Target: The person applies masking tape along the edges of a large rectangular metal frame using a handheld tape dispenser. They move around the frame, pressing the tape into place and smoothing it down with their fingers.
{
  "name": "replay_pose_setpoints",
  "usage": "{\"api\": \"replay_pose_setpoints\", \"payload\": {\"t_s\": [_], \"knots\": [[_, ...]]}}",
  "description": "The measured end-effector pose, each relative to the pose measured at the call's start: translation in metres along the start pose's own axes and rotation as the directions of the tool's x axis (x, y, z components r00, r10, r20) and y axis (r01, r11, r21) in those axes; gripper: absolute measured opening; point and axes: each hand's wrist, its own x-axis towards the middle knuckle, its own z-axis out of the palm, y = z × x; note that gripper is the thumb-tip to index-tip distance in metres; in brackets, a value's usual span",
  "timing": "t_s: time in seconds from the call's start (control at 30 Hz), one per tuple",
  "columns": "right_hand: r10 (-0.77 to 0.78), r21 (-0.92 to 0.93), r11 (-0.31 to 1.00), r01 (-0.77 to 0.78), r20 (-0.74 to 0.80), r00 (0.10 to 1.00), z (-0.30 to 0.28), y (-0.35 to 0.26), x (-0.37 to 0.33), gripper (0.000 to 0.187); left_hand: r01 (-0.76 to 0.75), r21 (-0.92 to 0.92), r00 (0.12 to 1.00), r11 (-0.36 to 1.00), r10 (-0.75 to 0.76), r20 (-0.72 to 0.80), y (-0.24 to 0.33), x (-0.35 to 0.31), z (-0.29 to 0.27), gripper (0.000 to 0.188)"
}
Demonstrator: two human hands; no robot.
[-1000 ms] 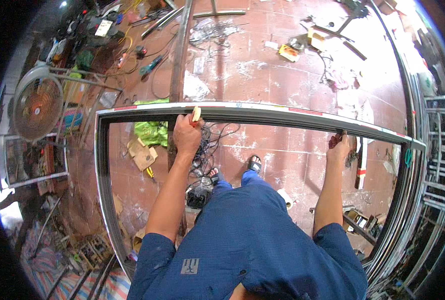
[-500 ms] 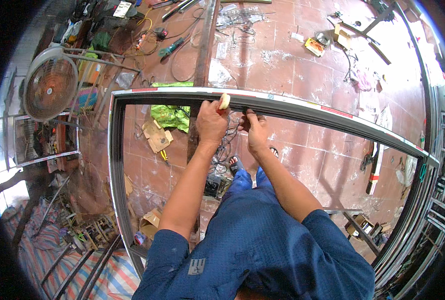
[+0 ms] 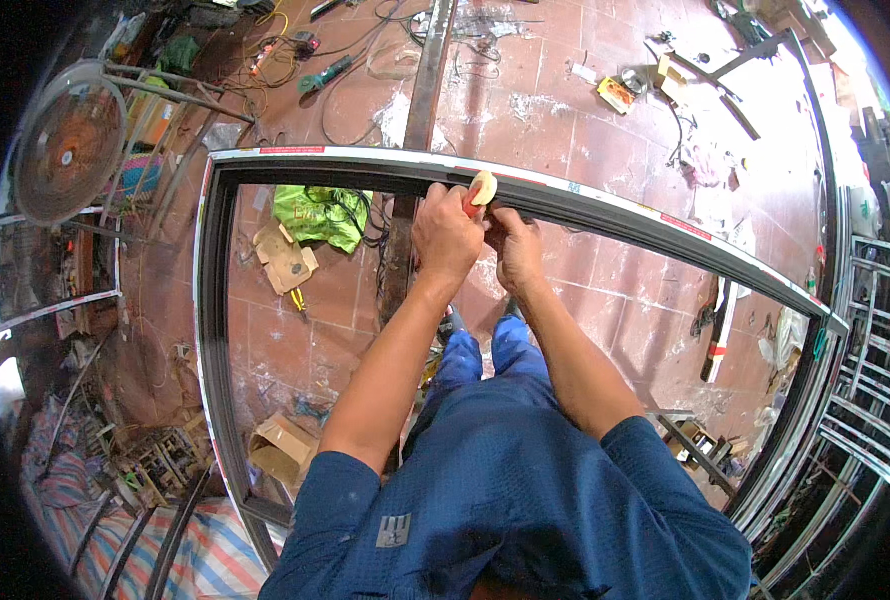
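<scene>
A large rectangular dark metal frame (image 3: 365, 168), its outer edge striped with white and red film, surrounds my arms. My left hand (image 3: 447, 238) is closed at the frame's far bar, around a tool with a rounded cream-coloured end (image 3: 482, 188) and a bit of red below it. The rest of that tool is hidden by my fingers. Just right of it, my right hand (image 3: 518, 248) has its fingers curled together against the inner edge of the same bar. Whatever they pinch, if anything, is too hidden to name.
Beneath the frame runs a dark beam (image 3: 427, 90). A green bag (image 3: 320, 215), cardboard pieces (image 3: 283, 262) and yellow-handled pliers (image 3: 297, 299) lie on the tiled floor. A fan (image 3: 70, 140) stands left; a green power tool (image 3: 325, 75) lies beyond. Metal frames (image 3: 870, 380) lean at right.
Both hands have moved a little rightward along the far bar and closer together. The tool's cream end has tilted to the right. The whole view has shifted slightly.
</scene>
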Motion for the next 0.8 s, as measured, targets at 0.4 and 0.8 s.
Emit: {"api": "replay_pose_setpoints", "payload": {"t_s": [0.4, 0.8], "knots": [[-0.041, 0.012, 0.999, 0.041, 0.036, 0.998, -0.001, 0.014, 0.006, 0.014, -0.024, -0.064, 0.999, 0.998, 0.026, 0.023, -0.006, 0.001, -0.001, 0.019], [-0.147, -0.081, 0.988, 0.132, -0.209, 0.967, -0.146, -0.083, 0.006, 0.008, -0.073, 0.005, 0.997, 0.997, 0.073, -0.012, -0.013, 0.001, 0.003, 0.019]]}}
